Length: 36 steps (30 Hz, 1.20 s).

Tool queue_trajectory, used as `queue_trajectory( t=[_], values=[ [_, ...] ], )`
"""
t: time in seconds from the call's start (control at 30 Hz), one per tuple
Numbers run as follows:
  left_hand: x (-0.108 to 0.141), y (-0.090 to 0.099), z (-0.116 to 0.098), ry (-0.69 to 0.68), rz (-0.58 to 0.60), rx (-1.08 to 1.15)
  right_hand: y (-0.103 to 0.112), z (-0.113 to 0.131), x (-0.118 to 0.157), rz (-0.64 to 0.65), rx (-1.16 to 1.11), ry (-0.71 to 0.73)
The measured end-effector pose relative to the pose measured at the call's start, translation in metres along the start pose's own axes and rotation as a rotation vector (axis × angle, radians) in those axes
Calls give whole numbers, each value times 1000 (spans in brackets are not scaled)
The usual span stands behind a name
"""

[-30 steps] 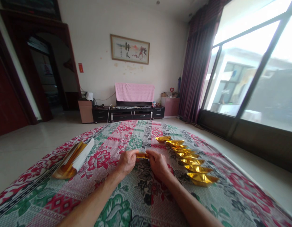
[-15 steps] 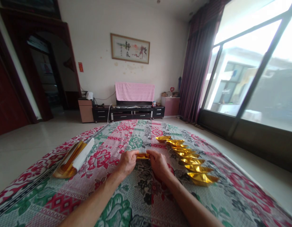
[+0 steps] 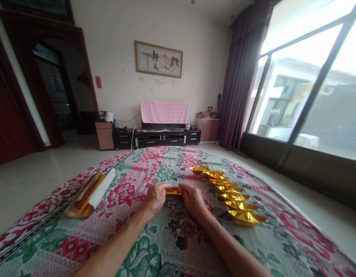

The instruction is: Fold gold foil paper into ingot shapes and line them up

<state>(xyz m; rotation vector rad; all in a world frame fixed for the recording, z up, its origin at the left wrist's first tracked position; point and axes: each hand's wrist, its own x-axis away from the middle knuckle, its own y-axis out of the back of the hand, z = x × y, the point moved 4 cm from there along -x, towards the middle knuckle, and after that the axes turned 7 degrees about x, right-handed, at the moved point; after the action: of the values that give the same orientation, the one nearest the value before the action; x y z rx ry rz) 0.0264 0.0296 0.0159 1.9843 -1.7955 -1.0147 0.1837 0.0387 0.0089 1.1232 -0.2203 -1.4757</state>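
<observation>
A small folded piece of gold foil paper [image 3: 174, 191] is stretched between my two hands above the middle of the table. My left hand [image 3: 157, 197] pinches its left end, and my right hand [image 3: 193, 197] pinches its right end. To the right of my right hand, several gold boat-shaped folded papers [image 3: 247, 217] stand in a slanting row. A stack of gold and white paper sheets [image 3: 90, 194], curled at its sides, lies on the left part of the table.
A flowered cloth [image 3: 143, 254] covers the rounded table. Beyond it stand a low black cabinet [image 3: 149, 142] and a screen under a pink cloth [image 3: 164, 112]. A purple curtain [image 3: 234, 88] and a large window are at the right.
</observation>
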Motion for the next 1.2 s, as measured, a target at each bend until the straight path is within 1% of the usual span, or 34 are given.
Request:
queue_trajectory(
  t=[0.13, 0.3, 0.47, 0.67, 0.93, 1.07, 1.2],
  values=[
    [0, 0, 0, -14, 0, -4, 0, 0, 0, 3, 10, 0],
    [1, 0, -1, 10, 8, -7, 2, 2, 0, 18, 24, -12],
    [1, -1, 0, 1, 11, 15, 2, 3, 0, 10, 39, -8],
    [0, -1, 2, 36, 8, 8, 0, 1, 0, -4, 27, 5],
    [-1, -1, -1, -4, -1, -19, 2, 1, 0, -11, 25, -2],
    [-2, -2, 1, -17, -4, -43, 3, 4, 1, -6, 26, -4],
    [-3, -5, 4, -26, -9, -17, 3, 4, 1, -8, 22, -14]
  ],
)
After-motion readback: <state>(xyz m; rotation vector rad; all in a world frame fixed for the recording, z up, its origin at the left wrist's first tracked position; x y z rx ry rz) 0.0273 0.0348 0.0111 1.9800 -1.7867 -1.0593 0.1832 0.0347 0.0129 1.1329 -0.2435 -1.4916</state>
